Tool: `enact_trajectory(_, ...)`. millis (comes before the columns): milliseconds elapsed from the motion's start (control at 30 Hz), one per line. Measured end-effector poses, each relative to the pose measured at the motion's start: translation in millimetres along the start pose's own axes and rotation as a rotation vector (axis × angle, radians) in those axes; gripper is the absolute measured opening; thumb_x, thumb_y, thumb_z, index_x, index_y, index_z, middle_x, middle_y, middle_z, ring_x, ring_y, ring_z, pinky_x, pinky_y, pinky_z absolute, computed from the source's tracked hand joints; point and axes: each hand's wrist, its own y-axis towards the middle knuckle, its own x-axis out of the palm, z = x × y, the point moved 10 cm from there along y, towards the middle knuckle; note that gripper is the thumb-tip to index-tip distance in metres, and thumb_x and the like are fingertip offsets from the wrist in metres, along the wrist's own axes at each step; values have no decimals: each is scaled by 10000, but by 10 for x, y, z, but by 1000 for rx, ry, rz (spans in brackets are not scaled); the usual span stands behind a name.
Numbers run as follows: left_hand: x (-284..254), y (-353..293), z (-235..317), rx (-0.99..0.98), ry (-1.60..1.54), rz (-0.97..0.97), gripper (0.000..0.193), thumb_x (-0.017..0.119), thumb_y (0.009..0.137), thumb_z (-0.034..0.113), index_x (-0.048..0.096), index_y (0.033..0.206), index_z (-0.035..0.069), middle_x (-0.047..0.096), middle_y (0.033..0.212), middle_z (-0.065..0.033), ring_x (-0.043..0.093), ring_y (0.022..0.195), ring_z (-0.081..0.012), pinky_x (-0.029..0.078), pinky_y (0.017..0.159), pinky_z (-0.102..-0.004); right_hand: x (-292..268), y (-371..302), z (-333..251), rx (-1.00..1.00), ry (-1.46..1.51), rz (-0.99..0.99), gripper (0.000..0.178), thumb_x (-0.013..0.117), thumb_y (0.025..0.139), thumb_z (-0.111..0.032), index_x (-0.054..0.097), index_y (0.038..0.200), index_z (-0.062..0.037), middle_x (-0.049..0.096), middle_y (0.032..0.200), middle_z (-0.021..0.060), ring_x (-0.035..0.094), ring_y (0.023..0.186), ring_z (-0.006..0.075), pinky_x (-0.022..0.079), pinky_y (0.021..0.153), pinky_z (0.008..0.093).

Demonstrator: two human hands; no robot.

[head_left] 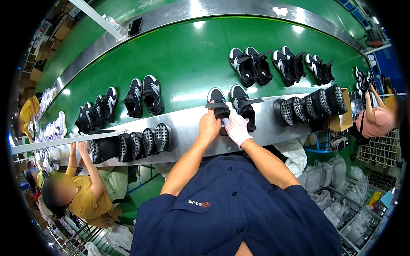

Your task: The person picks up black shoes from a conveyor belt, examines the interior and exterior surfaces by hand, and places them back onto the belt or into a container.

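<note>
Right in front of me on the steel table edge, a black sneaker [216, 94] with a white toe rim points away, its strap hanging loose across the opening. My bare left hand [209, 126] is closed around the left side of its heel. In a striped white glove, my right hand [237, 129] presses at the opening of that same shoe, its fingers partly hidden. A small whitish bit shows between the hands; I cannot make out what it is. The matching sneaker [240, 96] stands just to the right, its strap also undone, close beside my gloved hand.
Paired black sneakers [151, 94] stand on the green belt [183, 55] to the left, more pairs [286, 64] to the right. Studded black forms [162, 137] line the steel edge on both sides. A carton [344, 117] and co-workers [81, 192] flank me. A phone [135, 26] lies on the far rail.
</note>
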Motion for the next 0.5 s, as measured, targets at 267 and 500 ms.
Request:
enact_trajectory(267,43,24,-42,-101,153,-13,677,711,842,124,517,1489,171,714,919,-206,693,836,-421,551,781,-532,62,47,14,27,-79,-41,302,651,921,-234,612,1098,7,720,886,263,717,864,440,551,787,537)
enact_trajectory(500,-443,169,459,338,33,136,234,755,870,300,765,939,77,680,900,-141,645,892,-356,542,805,-445,-193,-7,-247,-134,-64,-110,369,694,904,-381,717,964,-18,726,912,236,707,941,404,553,845,510)
